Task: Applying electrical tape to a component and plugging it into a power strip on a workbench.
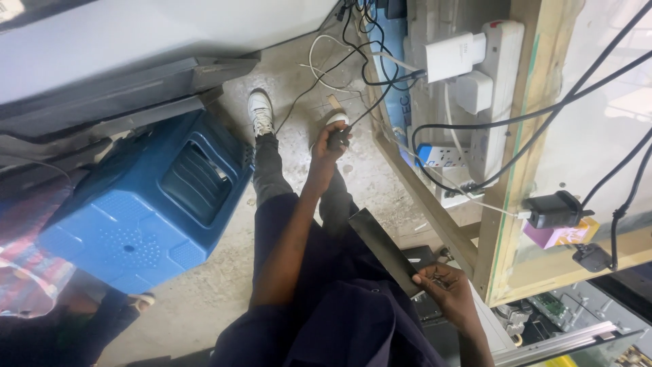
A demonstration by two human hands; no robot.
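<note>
Head view: a seated person looks down past dark trousers to a concrete floor [204,299].
Far left: a reddish patterned cloth [27,251] lies at the frame edge, under a grey panel [102,47].
Blue case: a blue plastic case [146,217] lies tilted on the floor, just beside the person's leg, its handle recess facing up.
Shoes: 1 white shoe [260,112] rests flat on the floor; the other is mostly hidden behind the left hand.
Left hand: the left hand [331,146] reaches down at arm's length, fingers closed around a small dark plug [337,138] at the end of a black cable [370,102] that runs up toward the bench.
Dark strip: a flat dark strip [380,248] slants across the lap, its lower end at the right hand.
Right hand: the right hand [443,287] is close to the body, fingers curled around the strip's lower end.
Bench: a wooden frame [502,204] stands right of the legs.
Power strips: a white power strip [499,81] with 2 white adapters plugged in hangs on the frame; a second strip [441,156] sits lower, near the floor.
Far right: a black adapter [553,209] on a pale surface, black cables looping around it.
</note>
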